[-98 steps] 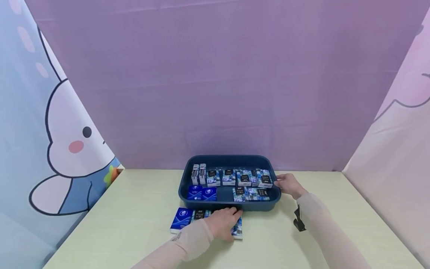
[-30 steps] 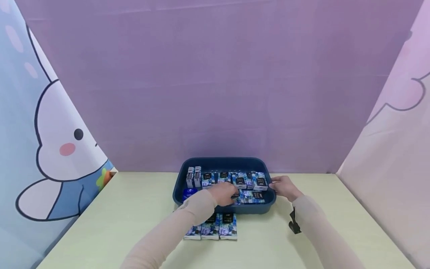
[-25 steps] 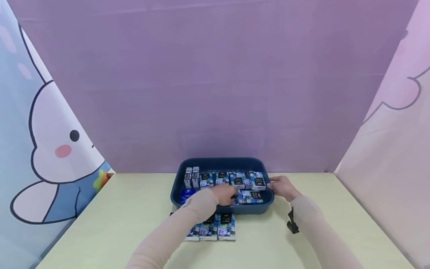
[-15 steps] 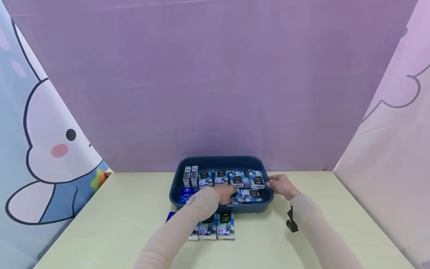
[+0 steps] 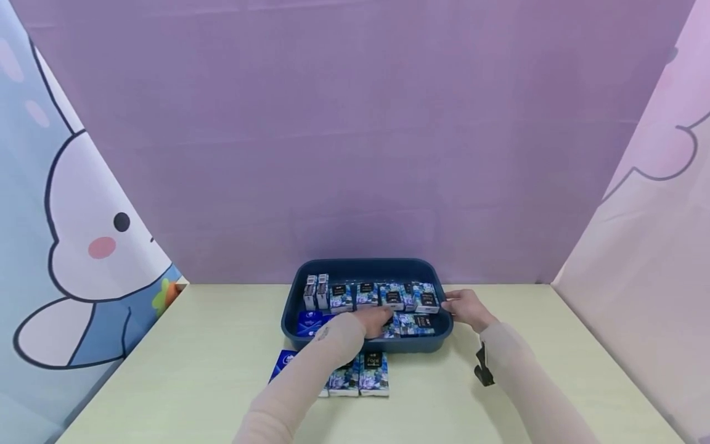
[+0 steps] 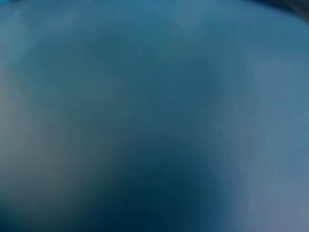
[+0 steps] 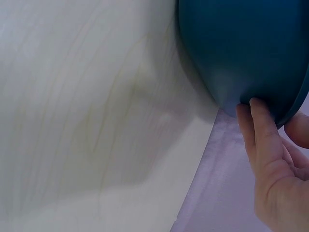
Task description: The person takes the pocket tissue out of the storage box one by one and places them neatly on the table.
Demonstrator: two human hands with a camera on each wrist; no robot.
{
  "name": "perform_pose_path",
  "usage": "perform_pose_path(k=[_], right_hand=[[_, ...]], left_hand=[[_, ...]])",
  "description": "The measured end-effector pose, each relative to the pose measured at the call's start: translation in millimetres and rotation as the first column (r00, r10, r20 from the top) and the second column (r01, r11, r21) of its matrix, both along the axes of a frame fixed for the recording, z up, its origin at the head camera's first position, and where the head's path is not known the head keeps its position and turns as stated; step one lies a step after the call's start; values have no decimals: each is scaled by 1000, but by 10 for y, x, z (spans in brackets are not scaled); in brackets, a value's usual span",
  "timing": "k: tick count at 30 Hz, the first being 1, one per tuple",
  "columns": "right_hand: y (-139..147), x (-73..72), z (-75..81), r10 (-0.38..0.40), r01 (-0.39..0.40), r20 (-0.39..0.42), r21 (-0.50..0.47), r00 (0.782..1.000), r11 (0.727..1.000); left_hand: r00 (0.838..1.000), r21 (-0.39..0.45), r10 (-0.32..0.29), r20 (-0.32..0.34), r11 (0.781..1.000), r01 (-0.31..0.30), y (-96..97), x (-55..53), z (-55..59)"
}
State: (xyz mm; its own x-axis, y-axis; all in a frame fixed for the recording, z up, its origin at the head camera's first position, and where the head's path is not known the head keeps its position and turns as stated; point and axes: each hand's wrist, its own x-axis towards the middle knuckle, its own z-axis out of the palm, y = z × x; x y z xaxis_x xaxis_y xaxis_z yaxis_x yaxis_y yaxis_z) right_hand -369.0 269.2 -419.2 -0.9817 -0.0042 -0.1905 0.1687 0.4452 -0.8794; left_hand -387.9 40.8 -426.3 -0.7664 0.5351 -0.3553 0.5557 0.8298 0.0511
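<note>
A dark blue tray (image 5: 360, 344) stands near the purple backdrop and holds blue and floral pocket tissue packs. My left hand (image 5: 373, 322) reaches inside it, low over the front row, between the blue tissue packs (image 5: 308, 323) and a floral tissue pack (image 5: 417, 324). Its fingertips are hidden, so I cannot tell what they hold. At the tray's right end, my right hand (image 5: 468, 307) grips the edge. In the right wrist view the fingers (image 7: 264, 128) lie along the tray's outer wall (image 7: 241, 53), thumb at the rim. The left wrist view is only a blue blur.
In front of the tray, more tissue packs lie in a row on the pale table (image 5: 183, 370), among them a floral pack (image 5: 374, 375) and a blue one (image 5: 284, 362). My left forearm covers part of this row. Behind the tray rises a purple cloth (image 5: 355, 135).
My left hand has moved from the row of packs on the table into the tray. Lately it has shifted slightly right, uncovering more blue in the front row. The right hand has stayed at the tray's edge.
</note>
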Motion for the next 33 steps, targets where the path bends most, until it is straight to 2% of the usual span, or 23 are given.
perform_pose_path(k=[5,14,22,26,33], right_hand=[[8,9,-15,-9,9,4,-2,1000,1000],[-3,8,2,6,-6,-3,-5,1000,1000],[-3,-4,28,10,-10,-12,-6,1000,1000],[-4,-1,27,10,-10,-9,-23,1000,1000],[26,4,53,8,-8,-9,-13,1000,1000]], left_hand=[[999,27,-32,-27,999,32,-10,-53,-124],[994,51,-60,-97,997,65,-33,-97,-226],[987,66,-68,-147,995,79,-42,-110,-191],[989,94,-47,-143,994,61,-61,-108,-171],[981,149,-6,-195,988,36,-62,-114,-95]])
